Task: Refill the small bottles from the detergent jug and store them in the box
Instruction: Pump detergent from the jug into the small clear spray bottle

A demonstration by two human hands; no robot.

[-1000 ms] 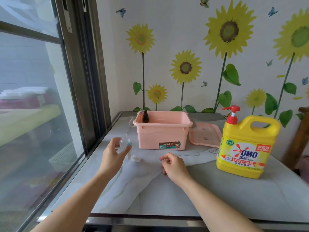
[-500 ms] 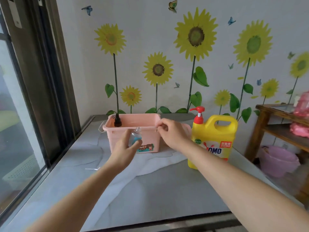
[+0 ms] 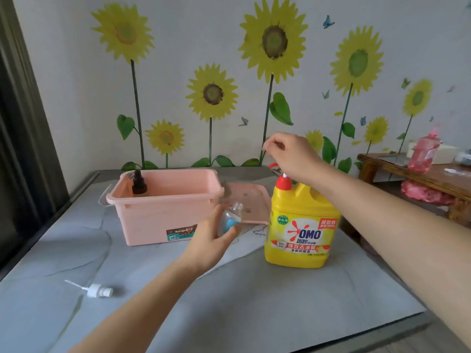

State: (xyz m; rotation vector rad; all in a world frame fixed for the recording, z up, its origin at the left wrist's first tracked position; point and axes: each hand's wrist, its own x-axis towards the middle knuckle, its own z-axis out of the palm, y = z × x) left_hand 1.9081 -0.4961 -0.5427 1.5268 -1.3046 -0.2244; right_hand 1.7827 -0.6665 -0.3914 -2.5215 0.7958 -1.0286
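My left hand (image 3: 209, 240) grips a small clear bottle (image 3: 230, 219) with a blue label, its neck uncapped and tilted toward the jug. The yellow OMO detergent jug (image 3: 300, 225) stands upright on the table to the right of it. My right hand (image 3: 290, 154) hovers over the jug's red pump (image 3: 281, 180), fingers curled and holding nothing; it hides most of the pump head. The pink storage box (image 3: 165, 198) stands open at the back left, with a dark brown bottle (image 3: 139, 184) upright inside it.
A white pump cap (image 3: 98, 291) lies on the grey marble table (image 3: 254, 301) near the front left. The pink lid (image 3: 254, 200) lies behind the box and jug. A wooden side table (image 3: 397, 169) with a pink bottle (image 3: 423, 154) stands at the right.
My right hand left the box rim and rose over the jug's pump. My left hand carried the small bottle rightward, closer to the jug. The view turned right.
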